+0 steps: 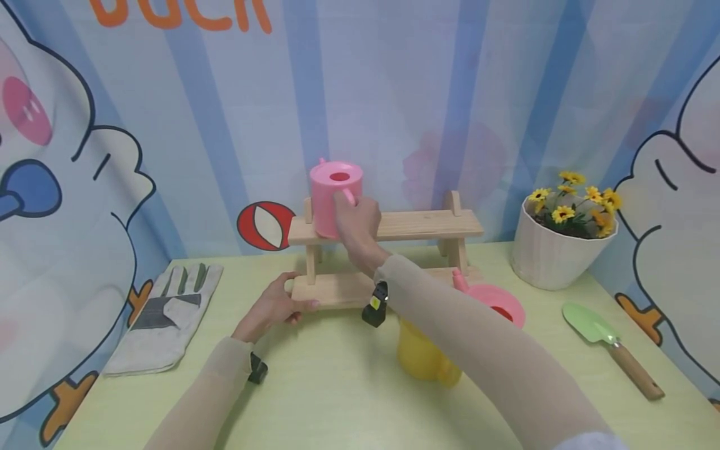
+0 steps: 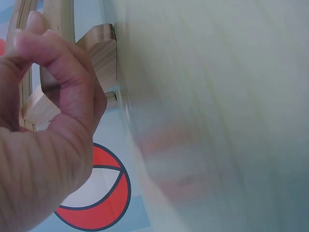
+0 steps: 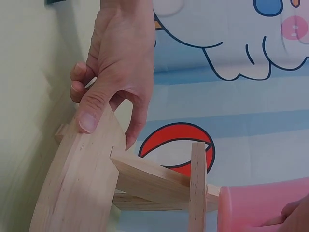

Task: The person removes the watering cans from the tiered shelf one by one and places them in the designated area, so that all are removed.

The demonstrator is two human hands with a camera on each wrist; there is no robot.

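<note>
A pink watering can stands upright at the left end of the top tier of a wooden two-tier shelf. My right hand grips the can by its handle; in the right wrist view only part of the can shows, with fingertips at the edge. My left hand holds the left end of the lower tier, thumb on top and fingers around the edge, as the right wrist view also shows the hand. Under my right forearm stands a yellow watering can, partly hidden, beside another pink watering can.
At the left lie grey-and-white work gloves. A white pot of yellow flowers stands at the back right. In front of it lies a trowel with a green blade and wooden handle. A printed curtain hangs behind the table.
</note>
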